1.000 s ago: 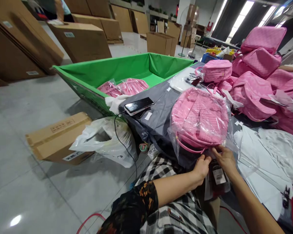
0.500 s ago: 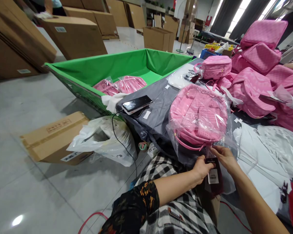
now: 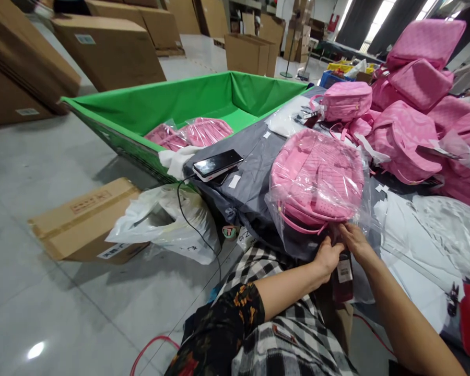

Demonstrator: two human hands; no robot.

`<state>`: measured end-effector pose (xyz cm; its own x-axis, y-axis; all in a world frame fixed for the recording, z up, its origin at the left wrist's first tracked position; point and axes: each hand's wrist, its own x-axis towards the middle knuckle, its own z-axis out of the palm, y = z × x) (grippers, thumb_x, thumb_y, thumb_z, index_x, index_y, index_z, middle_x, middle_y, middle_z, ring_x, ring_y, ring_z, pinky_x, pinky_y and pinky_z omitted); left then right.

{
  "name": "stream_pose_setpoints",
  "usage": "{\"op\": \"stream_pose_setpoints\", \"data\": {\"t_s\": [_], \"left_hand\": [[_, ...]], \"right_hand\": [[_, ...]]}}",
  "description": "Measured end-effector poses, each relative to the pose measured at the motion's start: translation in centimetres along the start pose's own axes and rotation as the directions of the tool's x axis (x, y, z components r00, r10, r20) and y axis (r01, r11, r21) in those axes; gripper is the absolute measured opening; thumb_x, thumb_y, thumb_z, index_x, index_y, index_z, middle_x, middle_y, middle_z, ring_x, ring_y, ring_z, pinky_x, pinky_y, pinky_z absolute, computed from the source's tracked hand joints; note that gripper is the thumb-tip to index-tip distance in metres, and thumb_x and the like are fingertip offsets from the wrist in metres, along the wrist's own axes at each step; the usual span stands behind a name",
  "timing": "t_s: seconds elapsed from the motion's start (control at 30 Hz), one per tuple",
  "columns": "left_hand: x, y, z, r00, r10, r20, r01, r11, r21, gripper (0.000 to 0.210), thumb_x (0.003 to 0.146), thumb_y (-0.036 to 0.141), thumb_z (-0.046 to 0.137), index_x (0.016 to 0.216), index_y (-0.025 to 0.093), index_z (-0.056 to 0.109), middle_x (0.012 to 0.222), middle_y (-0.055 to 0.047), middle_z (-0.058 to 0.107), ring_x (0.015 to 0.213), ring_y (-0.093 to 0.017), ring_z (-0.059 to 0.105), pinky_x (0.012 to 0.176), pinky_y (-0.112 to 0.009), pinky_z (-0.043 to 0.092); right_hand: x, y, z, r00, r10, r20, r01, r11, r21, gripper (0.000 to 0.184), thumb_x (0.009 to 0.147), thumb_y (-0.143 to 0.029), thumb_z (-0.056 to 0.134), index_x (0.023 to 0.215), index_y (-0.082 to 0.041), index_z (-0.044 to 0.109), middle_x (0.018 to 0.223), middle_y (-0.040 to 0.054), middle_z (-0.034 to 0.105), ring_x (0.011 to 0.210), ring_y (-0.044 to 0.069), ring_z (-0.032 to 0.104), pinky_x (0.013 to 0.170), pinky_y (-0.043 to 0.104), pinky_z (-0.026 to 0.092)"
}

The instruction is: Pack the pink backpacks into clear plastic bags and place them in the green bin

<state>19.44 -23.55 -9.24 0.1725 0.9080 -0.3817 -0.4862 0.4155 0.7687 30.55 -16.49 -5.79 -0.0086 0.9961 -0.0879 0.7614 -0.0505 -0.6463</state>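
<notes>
A pink backpack [image 3: 317, 177] lies in a clear plastic bag [image 3: 276, 209] on the grey-covered table in front of me. At its near edge my left hand [image 3: 328, 258] is closed in a pinch by the top of a dark hang tag [image 3: 342, 290]. The tag has a white barcode label and hangs down below my fingers. Beside it, my right hand [image 3: 355, 243] has its fingers closed at the backpack's lower edge, on the plastic there. My fingertips partly hide what they grip.
A green bin [image 3: 141, 104] behind the table holds bagged pink backpacks. More pink backpacks [image 3: 411, 136] are piled at right. A phone [image 3: 217, 163] sits on the table with a cable. White sheets [image 3: 411, 266] and small black snips [image 3: 453, 300] lie right; a carton [image 3: 86, 216] stands on the floor.
Both hands have moved slightly up towards the backpack and closer together. The hang tag has turned and now hangs lower beneath the fingers. The view has shifted a little.
</notes>
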Motion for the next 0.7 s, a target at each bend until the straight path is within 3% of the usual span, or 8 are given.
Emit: {"op": "stream_pose_setpoints", "data": {"t_s": [0.13, 0.23, 0.33, 0.47, 0.63, 0.7], "left_hand": [[0.5, 0.3, -0.2, 0.999, -0.035, -0.013, 0.035, 0.998, -0.060, 0.056, 0.083, 0.039, 0.071, 0.136, 0.020, 0.063, 0.132, -0.010, 0.071, 0.128, -0.029, 0.062, 0.113, -0.038, 0.043], [0.8, 0.2, -0.4, 0.999, -0.050, -0.004, 0.049, 0.995, -0.092, 0.054, 0.087, 0.043, 0.070, 0.135, 0.021, 0.062, 0.126, -0.009, 0.074, 0.120, -0.027, 0.066, 0.108, -0.038, 0.048], [1.0, 0.1, -0.4, 0.998, -0.026, -0.054, 0.023, 0.998, -0.062, 0.048, 0.088, 0.042, 0.070, 0.130, 0.020, 0.065, 0.123, -0.009, 0.074, 0.117, -0.026, 0.067, 0.105, -0.037, 0.049], [0.9, 0.1, 0.1, 0.986, 0.049, -0.161, -0.050, 0.999, -0.002, 0.035, 0.084, 0.036, 0.075, 0.115, 0.022, 0.070, 0.108, -0.007, 0.077, 0.110, -0.025, 0.067, 0.100, -0.035, 0.051], [0.5, 0.5, 1.0, 0.972, 0.114, -0.204, -0.155, 0.967, -0.202, 0.024, 0.089, 0.042, 0.069, 0.087, 0.018, 0.072, 0.089, -0.005, 0.075, 0.096, -0.022, 0.067, 0.091, -0.031, 0.052], [0.4, 0.7, 1.3, 0.961, 0.044, -0.271, -0.128, 0.945, -0.300, 0.027, 0.090, 0.043, 0.067, 0.082, 0.017, 0.070, 0.084, -0.004, 0.072, 0.090, -0.021, 0.066, 0.088, -0.031, 0.052]], "right_hand": [[-0.8, -0.1, -1.4, 0.998, -0.033, 0.050, 0.029, 0.995, 0.093, 0.058, 0.081, -0.075, 0.053, 0.083, -0.021, 0.073, 0.082, 0.0075, 0.074, 0.078, 0.026, 0.067, 0.071, 0.038, 0.054], [-2.1, -0.2, -2.6, 0.997, -0.069, -0.045, 0.076, 0.982, 0.175, 0.061, 0.079, -0.078, 0.060, 0.098, -0.022, 0.077, 0.098, 0.0091, 0.078, 0.094, 0.028, 0.071, 0.085, 0.040, 0.056], [-2.8, -0.6, -2.3, 0.977, -0.115, -0.178, 0.138, 0.983, 0.124, 0.061, 0.077, -0.077, 0.064, 0.095, -0.020, 0.077, 0.090, 0.0100, 0.078, 0.081, 0.026, 0.070, 0.076, 0.038, 0.056], [-2.4, -1.3, -0.8, 0.969, -0.138, -0.204, 0.162, 0.981, 0.104, 0.058, 0.071, -0.078, 0.065, 0.075, -0.020, 0.072, 0.072, 0.0079, 0.073, 0.065, 0.022, 0.063, 0.063, 0.035, 0.051], [-1.6, -0.7, -0.3, 0.971, -0.147, -0.186, 0.165, 0.982, 0.088, 0.050, 0.076, -0.069, 0.063, 0.075, -0.019, 0.072, 0.073, 0.0076, 0.073, 0.068, 0.023, 0.064, 0.066, 0.034, 0.051], [-1.3, 0.0, -0.4, 0.974, -0.153, -0.167, 0.168, 0.983, 0.078, 0.050, 0.080, -0.066, 0.060, 0.083, -0.018, 0.075, 0.078, 0.0080, 0.075, 0.073, 0.023, 0.066, 0.068, 0.034, 0.052]]}}
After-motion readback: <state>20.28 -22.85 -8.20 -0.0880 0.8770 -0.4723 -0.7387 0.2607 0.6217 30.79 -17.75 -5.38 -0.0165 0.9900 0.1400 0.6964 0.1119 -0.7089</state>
